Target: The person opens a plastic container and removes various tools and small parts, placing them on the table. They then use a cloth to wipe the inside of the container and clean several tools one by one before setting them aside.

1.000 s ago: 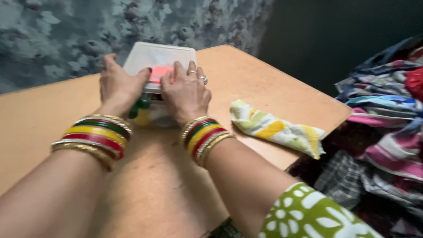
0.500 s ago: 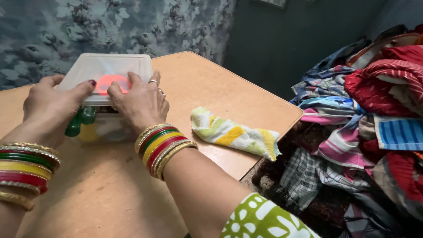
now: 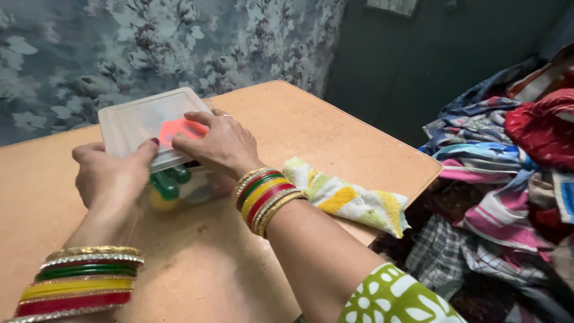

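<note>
A clear plastic box with a translucent white lid (image 3: 139, 121) stands on the wooden table (image 3: 311, 128). Green and yellow objects show through its near wall. My left hand (image 3: 110, 173) grips the lid's near left edge, thumb on top. My right hand (image 3: 220, 145) lies flat on the lid's right side, fingers spread over an orange-red patch. Both wrists carry stacks of red, yellow, green and gold bangles.
A folded cloth with yellow, green and white stripes (image 3: 350, 200) lies at the table's right edge, beside my right forearm. A heap of mixed coloured clothes (image 3: 508, 167) rises to the right, past the table. A floral blue-grey wall (image 3: 179, 42) stands behind.
The view has swung right, so the box and my hands sit further left in the picture. My hands stay on the lid, the left one now lower at its near edge.
</note>
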